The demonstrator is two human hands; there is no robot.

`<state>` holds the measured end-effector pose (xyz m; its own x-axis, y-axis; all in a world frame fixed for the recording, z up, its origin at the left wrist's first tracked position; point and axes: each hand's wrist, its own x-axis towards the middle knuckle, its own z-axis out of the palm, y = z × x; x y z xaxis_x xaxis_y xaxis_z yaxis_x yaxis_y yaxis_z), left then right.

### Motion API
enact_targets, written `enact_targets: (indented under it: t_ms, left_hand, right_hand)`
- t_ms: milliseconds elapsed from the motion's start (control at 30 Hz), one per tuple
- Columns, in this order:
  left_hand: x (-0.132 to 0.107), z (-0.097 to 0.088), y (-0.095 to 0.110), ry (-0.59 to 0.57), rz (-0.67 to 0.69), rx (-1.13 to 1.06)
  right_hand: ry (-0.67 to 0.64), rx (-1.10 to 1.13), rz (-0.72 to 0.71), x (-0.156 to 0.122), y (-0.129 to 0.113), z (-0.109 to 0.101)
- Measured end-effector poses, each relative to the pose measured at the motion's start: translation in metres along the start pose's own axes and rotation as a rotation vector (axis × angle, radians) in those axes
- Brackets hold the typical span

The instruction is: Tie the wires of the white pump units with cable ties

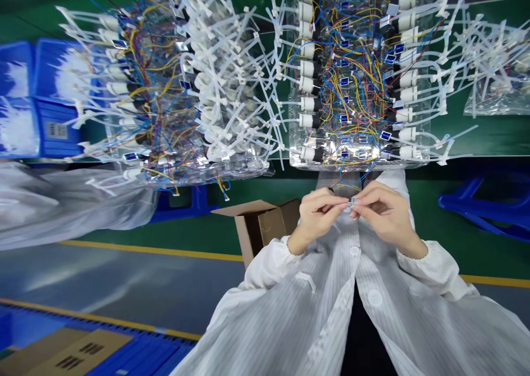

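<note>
In front of my coat, just below the table's edge, my left hand (321,215) and my right hand (381,209) meet fingertip to fingertip. Both are closed in a pinch on a small pale piece (351,202) that looks like a wire connector; the fingers cover most of it. Thin wires (346,185) show just above the fingertips. Beyond the hands lies a clear plastic tray (296,159) with rows of white-and-black cylindrical parts (308,120), tangled yellow, blue and red wires (356,89), and white cable ties along both sides.
A second loaded pile of wired parts (161,89) stands to the left, heaped with white cable ties (223,83). Blue bins (62,130) sit at far left, a bag of ties (492,97) at right. Below are an open carton (248,227) and a blue stool (488,205).
</note>
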<state>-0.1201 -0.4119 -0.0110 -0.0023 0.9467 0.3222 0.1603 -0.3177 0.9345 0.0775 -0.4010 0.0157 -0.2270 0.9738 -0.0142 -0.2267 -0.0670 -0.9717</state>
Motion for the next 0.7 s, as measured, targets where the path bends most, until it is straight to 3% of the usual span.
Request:
enact_targets:
  t_ms: [300, 533, 700]
  left_hand:
    - [-0.0062, 0.0021, -0.0047, -0.048, -0.058, 0.078]
    - [-0.0015, -0.0015, -0.0074, -0.075, 0.012, 0.002]
    - [-0.0073, -0.0029, -0.0067, 0.021, 0.039, 0.008]
  right_hand:
    - [-0.030, 0.076, 0.041, 0.0023, 0.0024, -0.0015]
    - [-0.031, 0.088, 0.083, 0.0016, 0.0093, -0.0023]
    - [-0.061, 0.050, 0.025, -0.0021, 0.0094, -0.0027]
